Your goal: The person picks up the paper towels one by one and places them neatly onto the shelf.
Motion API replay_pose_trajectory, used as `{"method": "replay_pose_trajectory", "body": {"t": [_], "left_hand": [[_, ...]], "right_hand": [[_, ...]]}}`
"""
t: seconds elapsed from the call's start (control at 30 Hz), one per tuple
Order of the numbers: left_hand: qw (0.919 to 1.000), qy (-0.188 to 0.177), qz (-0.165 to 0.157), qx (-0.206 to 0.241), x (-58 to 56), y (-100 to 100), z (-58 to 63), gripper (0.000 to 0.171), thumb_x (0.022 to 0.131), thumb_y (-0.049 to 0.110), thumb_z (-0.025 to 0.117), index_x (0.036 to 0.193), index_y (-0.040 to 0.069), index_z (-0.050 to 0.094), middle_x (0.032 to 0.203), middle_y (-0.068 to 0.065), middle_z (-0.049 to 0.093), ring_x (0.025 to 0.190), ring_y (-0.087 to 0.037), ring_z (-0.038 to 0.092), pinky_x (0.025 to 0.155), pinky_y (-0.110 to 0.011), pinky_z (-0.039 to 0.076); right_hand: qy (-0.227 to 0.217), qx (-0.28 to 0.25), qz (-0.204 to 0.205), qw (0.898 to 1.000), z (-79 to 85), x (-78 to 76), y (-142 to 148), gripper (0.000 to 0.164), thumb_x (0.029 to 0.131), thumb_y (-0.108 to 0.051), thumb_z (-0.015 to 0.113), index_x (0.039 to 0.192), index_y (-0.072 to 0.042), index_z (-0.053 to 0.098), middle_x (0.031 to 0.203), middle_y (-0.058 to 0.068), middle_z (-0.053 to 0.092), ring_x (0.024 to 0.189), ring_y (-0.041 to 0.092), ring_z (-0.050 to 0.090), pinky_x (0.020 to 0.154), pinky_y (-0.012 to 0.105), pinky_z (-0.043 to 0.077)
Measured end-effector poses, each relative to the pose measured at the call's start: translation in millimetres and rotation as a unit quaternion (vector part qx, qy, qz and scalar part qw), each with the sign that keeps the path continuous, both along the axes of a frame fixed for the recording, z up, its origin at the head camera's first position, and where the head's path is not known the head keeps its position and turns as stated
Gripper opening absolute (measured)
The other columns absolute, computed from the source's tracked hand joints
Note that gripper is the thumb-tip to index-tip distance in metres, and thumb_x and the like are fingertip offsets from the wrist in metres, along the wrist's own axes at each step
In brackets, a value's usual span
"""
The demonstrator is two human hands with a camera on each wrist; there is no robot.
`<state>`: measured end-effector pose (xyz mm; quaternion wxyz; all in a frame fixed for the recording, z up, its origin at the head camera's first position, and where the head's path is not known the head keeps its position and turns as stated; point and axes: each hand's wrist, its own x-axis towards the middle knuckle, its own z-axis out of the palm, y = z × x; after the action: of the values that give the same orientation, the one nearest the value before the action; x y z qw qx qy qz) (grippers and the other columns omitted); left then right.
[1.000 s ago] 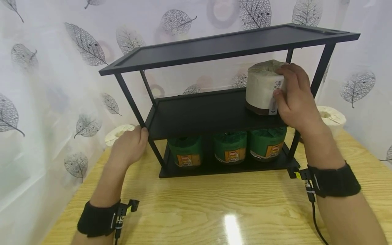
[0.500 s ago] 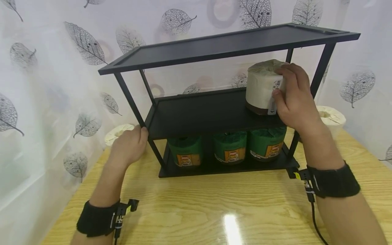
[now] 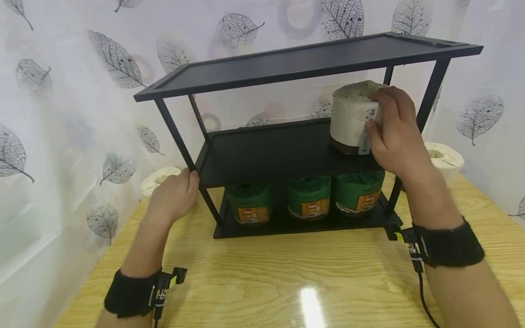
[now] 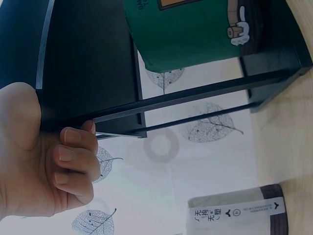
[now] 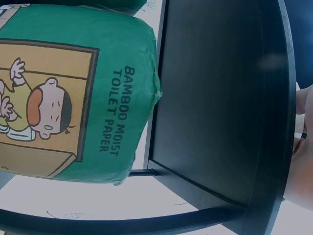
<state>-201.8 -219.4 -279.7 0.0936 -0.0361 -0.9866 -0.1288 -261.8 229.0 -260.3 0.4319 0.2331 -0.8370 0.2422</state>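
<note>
A black three-tier rack (image 3: 262,152) stands on the table. My left hand (image 3: 174,193) grips its left front post at the middle shelf; in the left wrist view the fingers (image 4: 73,161) curl below the shelf edge. On the right end of the middle shelf is a white-wrapped toilet roll (image 3: 348,120) with a brown base band. My right hand (image 3: 395,132) holds it from the right, thumb on its front and fingers over the top rim. In the right wrist view the shelf hides most of that hand (image 5: 301,161).
Three green-wrapped toilet rolls (image 3: 310,200) stand on the bottom shelf. One white roll (image 3: 157,178) is behind my left hand, another (image 3: 447,159) behind my right forearm. A leaf-patterned curtain (image 3: 82,105) hangs behind the wooden table (image 3: 246,282).
</note>
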Motion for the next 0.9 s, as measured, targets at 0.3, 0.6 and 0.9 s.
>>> {"method": "replay_pose_trajectory", "body": {"t": [0.3,0.6,0.9], "left_hand": [[1.0,0.003,0.0,0.0,-0.3,0.2,-0.4,0.061,0.107,0.036,0.013,0.105,-0.005,0.057,0.093,-0.029,0.063,0.088,-0.047,0.066,0.074,-0.059,0.05],[1.0,0.005,-0.001,-0.001,-0.7,0.6,-0.6,0.061,0.107,0.036,0.013,0.105,-0.005,0.057,0.093,-0.03,0.063,0.088,-0.048,0.066,0.074,-0.06,0.051],[1.0,-0.003,0.004,-0.001,0.4,0.2,-1.0,0.062,0.106,0.037,0.012,0.108,-0.005,0.057,0.097,-0.03,0.064,0.089,-0.046,0.066,0.074,-0.058,0.05]], "right_hand": [[0.002,0.005,0.002,1.0,2.4,3.4,-0.7,0.047,0.095,-0.014,0.044,0.138,0.006,0.043,0.148,0.029,0.033,0.144,0.041,0.027,0.121,0.048,0.021],[0.012,0.006,0.004,1.0,3.2,5.4,-1.4,0.045,0.095,-0.01,0.047,0.138,0.006,0.045,0.147,0.029,0.035,0.143,0.042,0.03,0.121,0.048,0.021],[-0.005,-0.019,0.01,1.0,5.8,6.3,4.2,0.049,0.094,-0.014,0.045,0.14,0.003,0.048,0.152,0.025,0.038,0.149,0.038,0.025,0.123,0.047,0.021]]}}
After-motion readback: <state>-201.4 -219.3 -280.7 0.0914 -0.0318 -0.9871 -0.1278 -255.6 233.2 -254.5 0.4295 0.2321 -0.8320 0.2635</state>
